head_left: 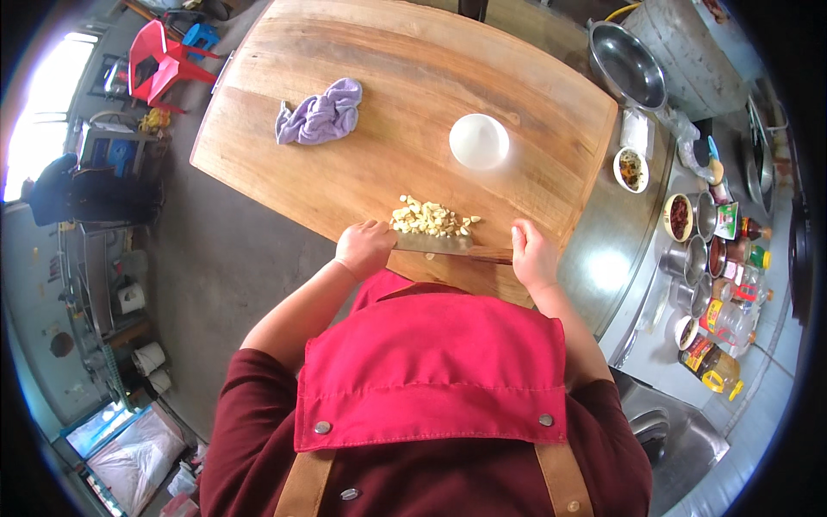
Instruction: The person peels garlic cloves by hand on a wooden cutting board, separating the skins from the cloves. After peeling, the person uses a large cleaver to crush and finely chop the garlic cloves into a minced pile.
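My left hand (366,249) grips the blade end of a cleaver (434,243) with its fingers over the tip. The wooden handle's end lies at my right hand (533,252), whose fingers are curled against it. The cleaver lies crosswise near the front edge of a large wooden board (400,123). Just beyond the blade is a heap of chopped garlic cloves (428,217), with a few pieces to its right. A white bowl (479,141) stands farther back, and a crumpled purple cloth (321,112) lies at the back left.
Right of the board are a small bowl of seasoning (630,170), a large metal bowl (627,65), a bowl of dried red food (678,218), metal containers and sauce bottles (711,367). A metal sink (685,413) is at lower right. A red plastic chair (161,64) stands at far left.
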Demonstrator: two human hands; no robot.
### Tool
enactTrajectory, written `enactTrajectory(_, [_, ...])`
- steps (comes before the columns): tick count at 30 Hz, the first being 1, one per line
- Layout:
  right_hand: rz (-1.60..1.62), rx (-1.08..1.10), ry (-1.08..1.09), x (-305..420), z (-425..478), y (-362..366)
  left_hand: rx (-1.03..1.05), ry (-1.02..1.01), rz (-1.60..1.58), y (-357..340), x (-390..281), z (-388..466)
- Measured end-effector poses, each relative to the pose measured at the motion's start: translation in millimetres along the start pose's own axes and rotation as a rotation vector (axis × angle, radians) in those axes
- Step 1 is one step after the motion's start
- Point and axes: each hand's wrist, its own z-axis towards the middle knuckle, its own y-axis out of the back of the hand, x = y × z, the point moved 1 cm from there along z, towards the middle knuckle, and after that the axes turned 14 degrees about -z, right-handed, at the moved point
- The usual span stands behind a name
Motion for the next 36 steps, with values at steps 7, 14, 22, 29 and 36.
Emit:
enactTrajectory(7, [0.102, -0.004, -0.032, 16, 26, 20, -0.143, 0.110, -0.029, -4, 1, -8])
enactTrajectory(14, [0.132, -0.076, 0.097, 37, 51, 30, -0.185, 0.214, -0.119, 1, 4, -11])
enactTrajectory(22, [0.111, -0.100, 0.028, 10, 73, 7, -0.008, 0.298, -0.144, 8, 11, 11])
enactTrajectory(29, [0.053, -0.077, -0.076, -10, 39, -6, 0.124, 0.195, -0.091, 13, 13, 27])
enactTrajectory(36, [0.018, -0.026, -0.075, 2, 14, 4, 0.247, 0.163, 0.025, 12, 13, 26])
